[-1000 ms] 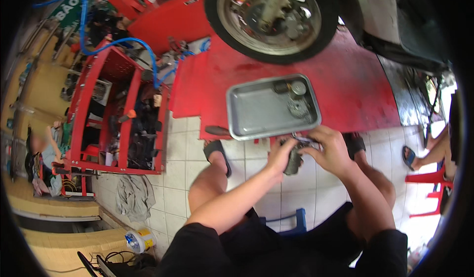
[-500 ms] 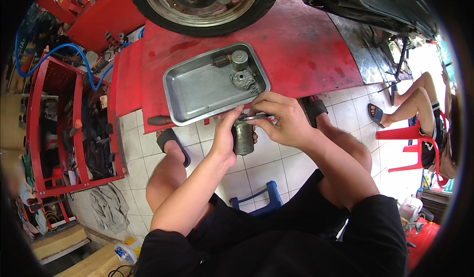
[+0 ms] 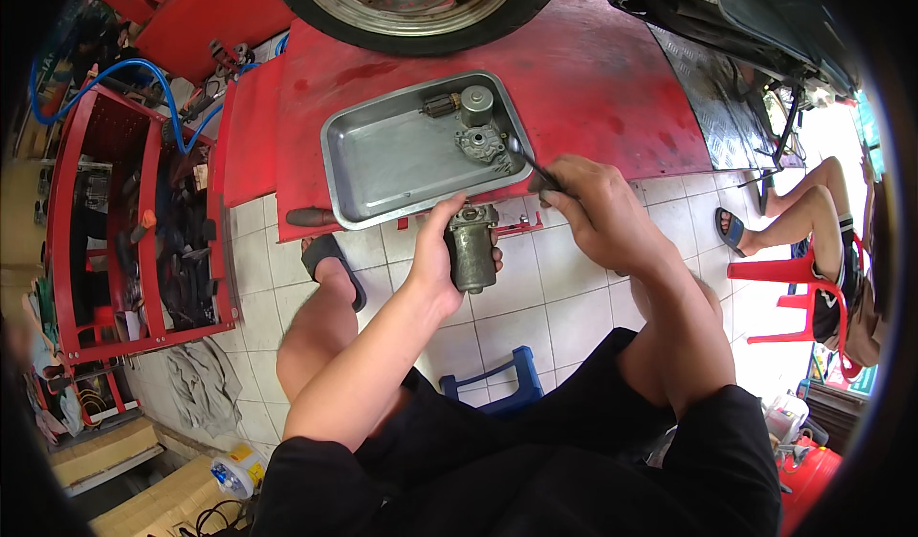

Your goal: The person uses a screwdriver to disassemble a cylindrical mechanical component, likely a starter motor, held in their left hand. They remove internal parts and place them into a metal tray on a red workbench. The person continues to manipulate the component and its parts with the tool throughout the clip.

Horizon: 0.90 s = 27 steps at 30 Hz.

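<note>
By red platform [image 3: 622, 87], above tiles [image 3: 574, 317], left hand [image 3: 438, 262] clasping metal housing [image 3: 472, 255]; right hand [image 3: 602, 214] pinching tool [image 3: 537, 169]

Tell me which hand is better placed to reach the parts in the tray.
Probably the right hand: its dark tool extends over the tray, near the parts at its right end. The left hand is busy gripping the metal cylinder.

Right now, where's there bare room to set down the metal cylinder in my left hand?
The left side of the tray is mostly bare, up to the metal parts; so is the red platform between tray, tire and patterned metal plate. The tray's right end is crowded: parts cluster there, beside the tool in your right hand.
</note>
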Each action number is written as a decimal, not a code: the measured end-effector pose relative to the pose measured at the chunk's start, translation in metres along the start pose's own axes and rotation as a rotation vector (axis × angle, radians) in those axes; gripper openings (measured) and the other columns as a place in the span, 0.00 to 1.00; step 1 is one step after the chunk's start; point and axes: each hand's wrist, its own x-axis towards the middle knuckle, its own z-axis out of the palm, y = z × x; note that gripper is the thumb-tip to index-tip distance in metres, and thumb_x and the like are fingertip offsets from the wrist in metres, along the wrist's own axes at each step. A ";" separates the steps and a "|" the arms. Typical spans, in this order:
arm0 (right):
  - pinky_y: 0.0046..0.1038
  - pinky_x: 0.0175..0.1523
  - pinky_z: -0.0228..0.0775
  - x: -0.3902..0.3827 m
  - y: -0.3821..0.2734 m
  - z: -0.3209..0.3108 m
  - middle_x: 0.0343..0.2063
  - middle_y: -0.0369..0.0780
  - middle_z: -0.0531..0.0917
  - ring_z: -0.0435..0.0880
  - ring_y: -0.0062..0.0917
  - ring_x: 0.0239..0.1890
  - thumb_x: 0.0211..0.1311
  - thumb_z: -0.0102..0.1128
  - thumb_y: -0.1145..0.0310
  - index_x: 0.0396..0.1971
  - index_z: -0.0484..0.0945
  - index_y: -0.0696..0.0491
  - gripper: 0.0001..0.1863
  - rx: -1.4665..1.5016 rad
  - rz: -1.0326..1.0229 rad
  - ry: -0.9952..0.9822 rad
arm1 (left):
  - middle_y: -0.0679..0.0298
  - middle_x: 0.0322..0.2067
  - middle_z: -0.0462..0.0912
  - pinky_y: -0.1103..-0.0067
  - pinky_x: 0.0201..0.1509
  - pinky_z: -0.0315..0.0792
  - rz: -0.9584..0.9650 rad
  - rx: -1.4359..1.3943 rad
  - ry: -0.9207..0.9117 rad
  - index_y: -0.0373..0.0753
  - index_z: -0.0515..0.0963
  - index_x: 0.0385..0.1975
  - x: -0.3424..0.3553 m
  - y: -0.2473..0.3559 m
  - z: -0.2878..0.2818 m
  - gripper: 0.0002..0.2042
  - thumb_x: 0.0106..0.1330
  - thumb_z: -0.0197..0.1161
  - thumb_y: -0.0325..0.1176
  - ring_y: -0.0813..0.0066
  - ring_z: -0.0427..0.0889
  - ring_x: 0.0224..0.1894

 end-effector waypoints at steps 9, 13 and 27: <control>0.32 0.52 0.77 -0.006 -0.006 0.001 0.42 0.48 0.86 0.87 0.36 0.46 0.70 0.49 0.81 0.47 0.77 0.62 0.10 0.457 0.023 0.329 | 0.56 0.26 0.80 0.69 0.33 0.77 -0.022 -0.036 0.063 0.38 0.76 0.41 0.002 -0.001 -0.004 0.22 0.67 0.55 0.54 0.63 0.79 0.26; 0.30 0.56 0.77 -0.010 -0.013 0.012 0.43 0.46 0.86 0.85 0.29 0.50 0.72 0.45 0.84 0.48 0.75 0.64 0.11 0.781 -0.125 0.336 | 0.56 0.27 0.80 0.69 0.34 0.77 -0.031 -0.025 0.081 0.37 0.75 0.42 0.004 -0.003 -0.004 0.23 0.66 0.56 0.55 0.64 0.80 0.27; 0.29 0.53 0.78 -0.009 -0.010 0.018 0.40 0.46 0.87 0.88 0.31 0.46 0.68 0.49 0.85 0.45 0.76 0.62 0.09 0.571 -0.167 0.287 | 0.60 0.26 0.80 0.69 0.33 0.78 -0.049 0.038 0.099 0.40 0.76 0.40 0.006 -0.010 -0.006 0.21 0.66 0.58 0.55 0.65 0.81 0.27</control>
